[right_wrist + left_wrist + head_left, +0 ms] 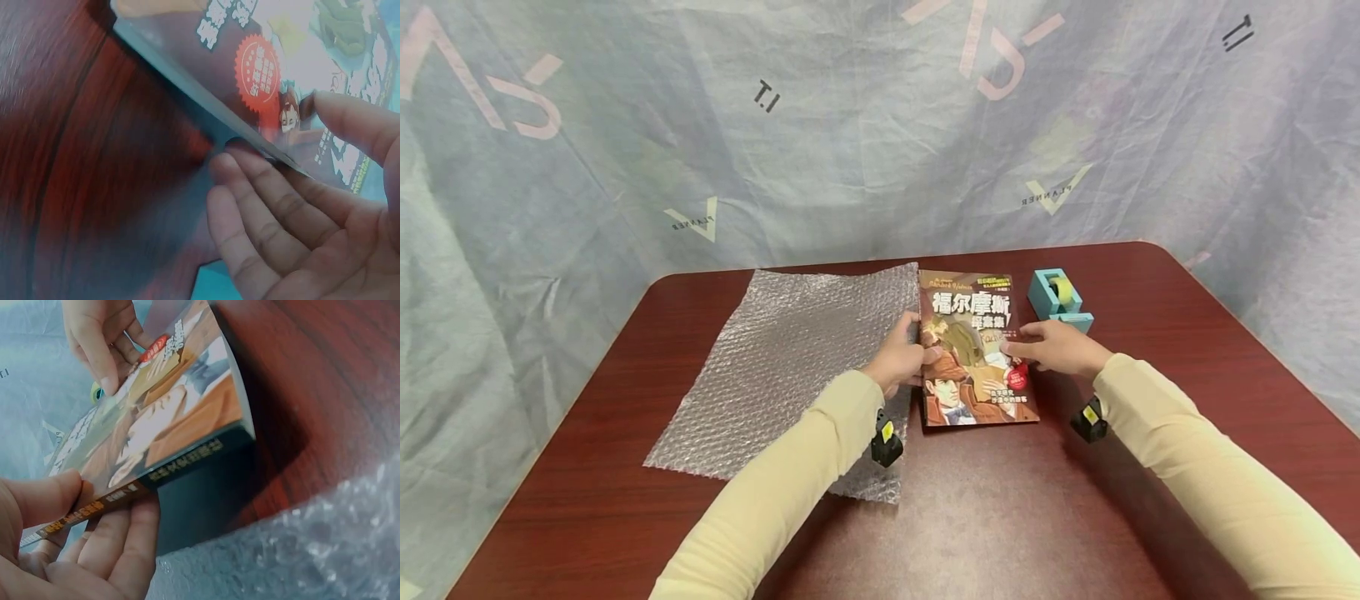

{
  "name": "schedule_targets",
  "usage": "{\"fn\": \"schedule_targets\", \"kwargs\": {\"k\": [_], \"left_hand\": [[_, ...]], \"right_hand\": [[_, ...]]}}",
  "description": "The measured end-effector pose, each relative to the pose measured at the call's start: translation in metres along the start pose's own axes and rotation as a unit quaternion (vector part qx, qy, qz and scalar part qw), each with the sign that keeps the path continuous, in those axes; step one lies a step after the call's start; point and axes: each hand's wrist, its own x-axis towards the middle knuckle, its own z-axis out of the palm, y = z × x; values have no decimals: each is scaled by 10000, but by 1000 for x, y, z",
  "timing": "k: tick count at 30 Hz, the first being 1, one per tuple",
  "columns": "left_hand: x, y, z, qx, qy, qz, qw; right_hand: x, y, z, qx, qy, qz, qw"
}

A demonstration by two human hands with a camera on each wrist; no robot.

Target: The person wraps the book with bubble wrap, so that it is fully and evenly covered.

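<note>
1. Cream sleeves (790,475) run cut off at the head view's border.
2. Your left hand (901,354) and right hand (1063,348) pinch the book (966,387) between them, hiding some fingertips.
3. Bubble wrap (790,358) lies just left.
4. Beyond, the dispenser (1042,293) holds a tape roll (1062,290).

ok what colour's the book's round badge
The round, scalloped badge on the glossy paperback book is red, clearest in the right wrist view.

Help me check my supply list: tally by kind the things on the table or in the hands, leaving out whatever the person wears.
Book: 1
Sheet of bubble wrap: 1
Tape dispenser, counted together with its roll of tape: 1
Total: 3
</note>
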Motion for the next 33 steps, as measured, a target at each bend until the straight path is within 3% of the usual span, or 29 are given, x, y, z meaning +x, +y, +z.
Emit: {"fn": "schedule_targets", "kwargs": {"k": [6, 11, 20, 27, 33], "left_hand": [[-3, 3, -3, 23, -31, -55, 10000], [-5, 6, -4, 201, 3, 55, 9998], [-4, 6, -5, 361, 126, 84, 9992], [-3, 2, -7, 217, 200, 161, 9994], [-2, 1, -11, 362, 375, 249, 9983]], "right_hand": [[1, 1, 1, 614, -94, -20, 9981], [1, 0, 3, 975, 34, 226, 9950], [-2, -3, 10, 2091, 475, 346, 9761], [-4, -8, 13, 2218, 682, 328, 9722], [-5, -11, 15, 2339, 738, 207, 9692]]}}
